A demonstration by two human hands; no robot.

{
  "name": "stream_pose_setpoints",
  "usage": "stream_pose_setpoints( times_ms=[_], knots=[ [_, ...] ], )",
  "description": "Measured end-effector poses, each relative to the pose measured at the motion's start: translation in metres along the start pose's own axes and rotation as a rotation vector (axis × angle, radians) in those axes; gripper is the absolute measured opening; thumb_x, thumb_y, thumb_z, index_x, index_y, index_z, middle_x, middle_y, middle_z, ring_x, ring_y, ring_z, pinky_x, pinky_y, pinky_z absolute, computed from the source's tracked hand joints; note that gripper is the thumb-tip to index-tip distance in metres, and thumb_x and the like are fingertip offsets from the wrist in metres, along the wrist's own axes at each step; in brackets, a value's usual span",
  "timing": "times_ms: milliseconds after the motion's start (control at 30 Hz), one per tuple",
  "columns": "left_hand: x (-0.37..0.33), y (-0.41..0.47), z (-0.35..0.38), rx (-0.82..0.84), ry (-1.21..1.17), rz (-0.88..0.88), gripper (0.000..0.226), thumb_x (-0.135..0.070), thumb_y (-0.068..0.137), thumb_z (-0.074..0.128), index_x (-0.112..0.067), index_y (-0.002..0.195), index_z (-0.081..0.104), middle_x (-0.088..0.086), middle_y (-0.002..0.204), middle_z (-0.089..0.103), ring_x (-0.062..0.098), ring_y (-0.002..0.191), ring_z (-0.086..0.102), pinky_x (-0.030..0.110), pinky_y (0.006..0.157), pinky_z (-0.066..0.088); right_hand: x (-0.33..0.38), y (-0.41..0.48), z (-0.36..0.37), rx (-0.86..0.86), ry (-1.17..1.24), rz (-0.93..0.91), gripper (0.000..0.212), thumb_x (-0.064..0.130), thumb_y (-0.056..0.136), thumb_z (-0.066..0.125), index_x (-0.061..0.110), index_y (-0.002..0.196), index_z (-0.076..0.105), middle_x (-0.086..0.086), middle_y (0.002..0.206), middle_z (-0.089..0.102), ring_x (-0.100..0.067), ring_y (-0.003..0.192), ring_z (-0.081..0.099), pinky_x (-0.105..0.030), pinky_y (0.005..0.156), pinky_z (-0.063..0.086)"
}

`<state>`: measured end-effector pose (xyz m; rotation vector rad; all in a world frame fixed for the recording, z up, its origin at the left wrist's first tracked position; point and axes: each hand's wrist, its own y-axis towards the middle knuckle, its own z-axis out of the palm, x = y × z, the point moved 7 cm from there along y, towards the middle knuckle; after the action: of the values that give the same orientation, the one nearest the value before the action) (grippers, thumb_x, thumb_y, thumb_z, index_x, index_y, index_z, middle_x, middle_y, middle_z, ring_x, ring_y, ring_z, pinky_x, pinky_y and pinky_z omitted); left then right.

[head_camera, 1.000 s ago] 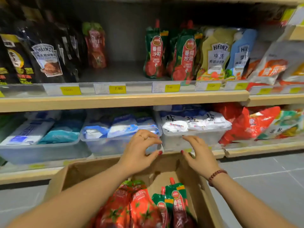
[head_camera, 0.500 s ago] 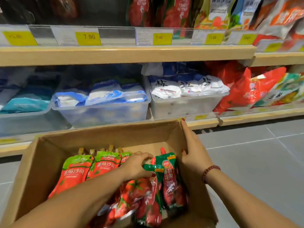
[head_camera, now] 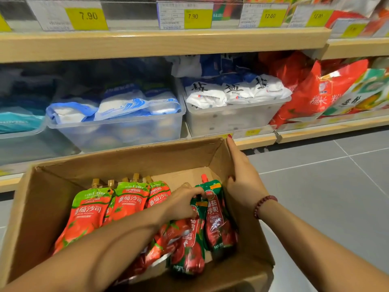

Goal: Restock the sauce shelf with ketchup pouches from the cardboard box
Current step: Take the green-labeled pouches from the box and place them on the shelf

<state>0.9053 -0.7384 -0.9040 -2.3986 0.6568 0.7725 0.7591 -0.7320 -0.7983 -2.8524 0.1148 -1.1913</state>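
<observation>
Both hands work at an open cardboard box (head_camera: pixel 52 207) on the floor before wooden shelves (head_camera: pixel 160 44): the left hand (head_camera: pixel 182 202) curls closed around the top of a dark-green ketchup pouch (head_camera: pixel 219 218) at the box's right side, while the right hand (head_camera: pixel 244 180) lies flat and open against the right wall. Red-and-green pouches (head_camera: pixel 88 213) fill the left. A beaded bracelet (head_camera: pixel 264 204) circles the right wrist.

One head-worn wide-angle view looks forward and down, close over the box (head_camera: pixel 130 163), facing the shelf (head_camera: pixel 160 42) just beyond.
</observation>
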Motion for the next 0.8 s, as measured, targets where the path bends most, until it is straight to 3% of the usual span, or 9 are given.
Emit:
stream_pose_setpoints(
  times_ms=[67,133,267,367,500,600,700,800],
  knots=[
    [0.002,0.002,0.000,-0.002,0.041,-0.041,0.054,-0.013,0.067,0.075,-0.034,0.112,0.053,-0.007,0.102,0.035,0.015,0.097,0.042,0.028,0.083,0.044,0.000,-0.001,0.001,0.003,0.002,-0.008,0.108,-0.004,0.074,0.061,0.052,0.140,-0.003,0.011,0.151,0.021,-0.015,0.132,0.033,-0.003,0.067,0.034],
    [0.009,0.005,-0.001,0.015,0.077,-0.128,0.056,-0.013,0.066,0.078,-0.034,0.112,0.054,0.001,0.108,0.033,0.020,0.101,0.041,0.030,0.088,0.044,0.000,-0.003,0.001,0.005,0.017,-0.015,0.109,-0.003,0.073,0.062,0.052,0.140,-0.003,0.012,0.152,0.020,-0.016,0.134,0.031,-0.007,0.081,0.032],
    [0.003,0.009,0.000,0.140,0.177,-0.101,0.058,-0.017,0.068,0.079,-0.029,0.122,0.061,-0.001,0.121,0.060,0.019,0.110,0.052,0.030,0.094,0.044,-0.002,-0.005,0.002,-0.005,0.006,-0.031,0.111,-0.002,0.071,0.064,0.053,0.140,-0.004,0.013,0.151,0.021,-0.017,0.135,0.031,-0.019,0.086,0.034],
    [-0.004,0.006,-0.004,0.146,0.141,-0.076,0.052,-0.015,0.068,0.080,-0.021,0.118,0.065,-0.003,0.118,0.066,0.016,0.107,0.057,0.029,0.093,0.045,-0.003,-0.008,0.002,-0.007,0.010,-0.048,0.110,0.001,0.070,0.065,0.051,0.141,-0.002,0.012,0.151,0.022,-0.018,0.134,0.032,-0.021,0.087,0.034],
    [-0.021,-0.006,-0.019,0.112,-0.073,0.008,0.029,-0.009,0.069,0.080,-0.015,0.097,0.075,-0.003,0.100,0.072,0.006,0.086,0.063,0.024,0.081,0.049,-0.001,-0.009,0.000,-0.025,-0.050,-0.076,0.110,-0.004,0.072,0.063,0.049,0.142,-0.003,0.009,0.151,0.024,-0.021,0.133,0.036,-0.024,0.088,0.041],
    [-0.036,-0.013,-0.038,0.078,-0.079,0.072,0.031,-0.008,0.070,0.079,-0.010,0.100,0.073,0.000,0.104,0.071,0.010,0.091,0.063,0.024,0.085,0.049,0.002,-0.011,-0.001,-0.026,-0.069,-0.091,0.106,-0.003,0.075,0.062,0.045,0.143,-0.003,0.005,0.151,0.025,-0.022,0.131,0.038,-0.031,0.093,0.044],
    [-0.056,-0.020,-0.055,0.071,-0.045,0.127,0.032,-0.008,0.071,0.078,-0.008,0.103,0.072,0.002,0.105,0.070,0.011,0.091,0.061,0.025,0.085,0.049,0.004,-0.013,-0.003,0.000,-0.073,-0.112,0.097,0.006,0.080,0.062,0.040,0.145,-0.001,0.001,0.150,0.027,-0.021,0.130,0.038,-0.028,0.095,0.039],
    [-0.074,-0.027,-0.067,0.117,-0.007,0.182,0.026,-0.007,0.074,0.076,-0.005,0.100,0.072,0.004,0.101,0.071,0.004,0.081,0.059,0.020,0.077,0.048,0.008,-0.015,-0.010,-0.025,-0.123,-0.162,0.081,0.026,0.085,0.063,0.032,0.147,0.012,0.002,0.153,0.022,-0.018,0.138,0.025,-0.028,0.105,0.027]
  ],
)
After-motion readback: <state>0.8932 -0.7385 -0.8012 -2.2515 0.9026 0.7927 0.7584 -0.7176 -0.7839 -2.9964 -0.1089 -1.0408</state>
